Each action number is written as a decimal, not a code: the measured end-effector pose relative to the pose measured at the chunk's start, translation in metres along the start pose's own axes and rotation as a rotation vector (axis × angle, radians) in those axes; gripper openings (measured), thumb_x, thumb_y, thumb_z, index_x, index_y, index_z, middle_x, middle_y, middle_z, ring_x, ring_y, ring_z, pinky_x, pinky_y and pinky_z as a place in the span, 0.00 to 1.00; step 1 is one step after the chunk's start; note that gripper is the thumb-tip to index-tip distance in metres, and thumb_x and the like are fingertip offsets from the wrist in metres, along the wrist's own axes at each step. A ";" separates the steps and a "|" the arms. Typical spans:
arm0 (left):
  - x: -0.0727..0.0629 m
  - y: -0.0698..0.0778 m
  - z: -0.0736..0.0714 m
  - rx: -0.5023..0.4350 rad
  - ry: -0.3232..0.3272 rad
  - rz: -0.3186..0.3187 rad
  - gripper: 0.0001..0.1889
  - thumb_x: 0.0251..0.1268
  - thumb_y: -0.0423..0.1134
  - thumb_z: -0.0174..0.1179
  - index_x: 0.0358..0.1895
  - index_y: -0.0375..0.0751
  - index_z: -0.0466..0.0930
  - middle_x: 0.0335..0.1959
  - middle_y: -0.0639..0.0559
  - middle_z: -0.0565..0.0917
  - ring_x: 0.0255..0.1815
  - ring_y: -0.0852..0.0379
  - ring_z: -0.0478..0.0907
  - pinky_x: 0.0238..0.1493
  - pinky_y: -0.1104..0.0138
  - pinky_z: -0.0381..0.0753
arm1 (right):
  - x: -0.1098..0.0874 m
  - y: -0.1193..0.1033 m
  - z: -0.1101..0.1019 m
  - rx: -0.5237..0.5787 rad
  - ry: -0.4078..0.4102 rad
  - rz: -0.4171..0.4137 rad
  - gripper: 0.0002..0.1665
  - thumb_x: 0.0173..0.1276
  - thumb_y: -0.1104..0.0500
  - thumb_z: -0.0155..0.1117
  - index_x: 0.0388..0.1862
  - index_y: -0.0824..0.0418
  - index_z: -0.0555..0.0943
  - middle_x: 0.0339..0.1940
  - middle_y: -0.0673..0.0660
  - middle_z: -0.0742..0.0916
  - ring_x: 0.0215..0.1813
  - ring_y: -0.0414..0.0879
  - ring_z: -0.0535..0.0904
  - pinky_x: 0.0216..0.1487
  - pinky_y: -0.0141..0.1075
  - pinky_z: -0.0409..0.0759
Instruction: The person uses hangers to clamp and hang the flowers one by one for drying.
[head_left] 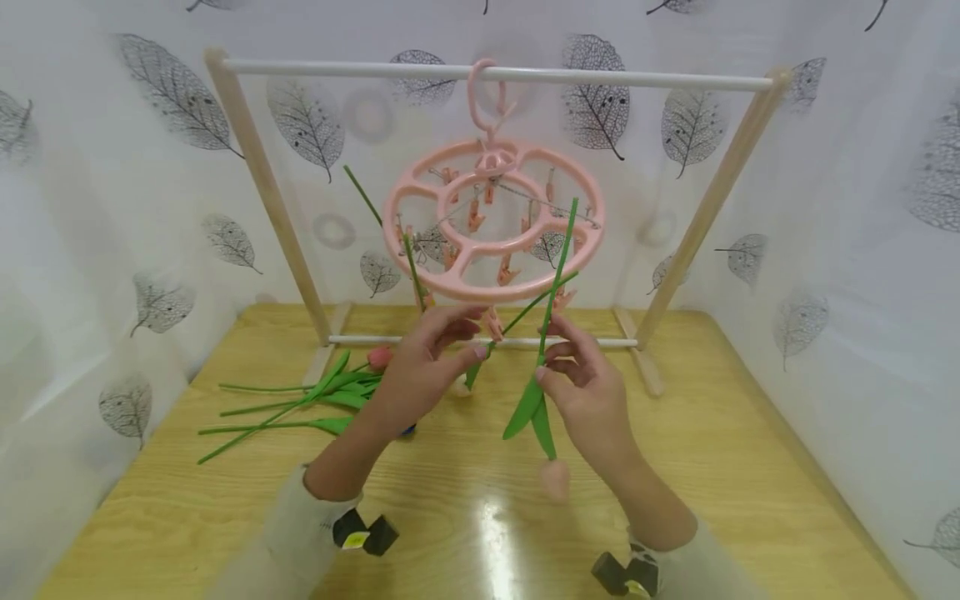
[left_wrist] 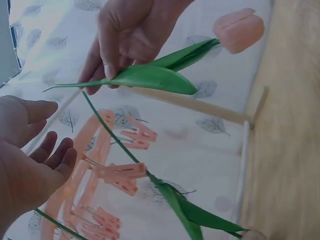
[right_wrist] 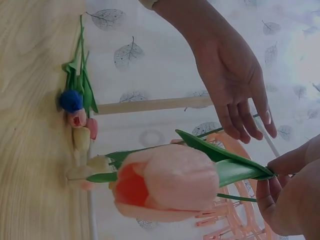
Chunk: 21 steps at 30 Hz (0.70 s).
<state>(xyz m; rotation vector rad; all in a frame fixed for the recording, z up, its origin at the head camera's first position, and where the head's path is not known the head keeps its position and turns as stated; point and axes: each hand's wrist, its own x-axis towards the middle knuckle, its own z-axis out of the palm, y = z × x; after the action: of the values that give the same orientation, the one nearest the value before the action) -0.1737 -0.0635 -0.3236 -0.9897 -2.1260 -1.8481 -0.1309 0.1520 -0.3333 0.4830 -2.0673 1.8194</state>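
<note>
My right hand [head_left: 592,392] pinches the green stem of an artificial pink tulip [head_left: 555,482] between thumb and fingers, its bloom hanging downward. In the right wrist view, that bloom [right_wrist: 170,182] is large in front. My left hand [head_left: 420,362] has its fingers loosely bent, with nothing between them in the left wrist view. It is beside a pink clothespin [left_wrist: 122,172] that clips another tulip's stem [left_wrist: 122,142]. The clothespins hang from a round pink drying hanger [head_left: 491,293]. Further green stems [head_left: 412,267] stand at the hanger's left side.
The hanger hooks over the white rod [head_left: 337,70] of a wooden-legged rack [head_left: 273,196]. Several tulips lie on the wooden table [head_left: 465,517] at left, their stems [head_left: 262,408] pointing left; a blue bloom [right_wrist: 71,101] is among them. A leaf-print curtain [head_left: 847,167] surrounds the table.
</note>
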 end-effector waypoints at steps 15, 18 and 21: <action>0.094 0.029 0.003 0.444 -0.294 0.004 0.23 0.73 0.36 0.61 0.69 0.45 0.75 0.68 0.49 0.76 0.62 0.51 0.75 0.63 0.59 0.76 | 0.010 -0.012 -0.025 0.007 0.131 0.006 0.39 0.63 0.80 0.59 0.72 0.59 0.72 0.59 0.53 0.79 0.50 0.47 0.77 0.50 0.27 0.82; 0.103 0.028 0.004 0.481 -0.347 -0.020 0.21 0.73 0.36 0.61 0.67 0.43 0.76 0.65 0.50 0.79 0.60 0.52 0.76 0.62 0.61 0.76 | 0.010 -0.014 -0.027 0.007 0.148 0.011 0.39 0.63 0.80 0.59 0.72 0.59 0.72 0.59 0.52 0.80 0.50 0.46 0.78 0.49 0.27 0.82; 0.107 0.029 0.004 0.487 -0.372 -0.047 0.19 0.73 0.36 0.60 0.65 0.44 0.78 0.62 0.50 0.81 0.56 0.55 0.78 0.58 0.63 0.78 | 0.010 -0.016 -0.028 0.013 0.155 0.012 0.39 0.63 0.80 0.59 0.72 0.59 0.72 0.59 0.52 0.80 0.50 0.46 0.78 0.49 0.26 0.82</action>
<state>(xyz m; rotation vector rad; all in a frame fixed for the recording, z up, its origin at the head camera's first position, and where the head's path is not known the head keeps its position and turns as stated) -0.2386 -0.0194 -0.2447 -1.2265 -2.6438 -1.1221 -0.1318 0.1778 -0.3115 0.3223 -1.9602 1.8171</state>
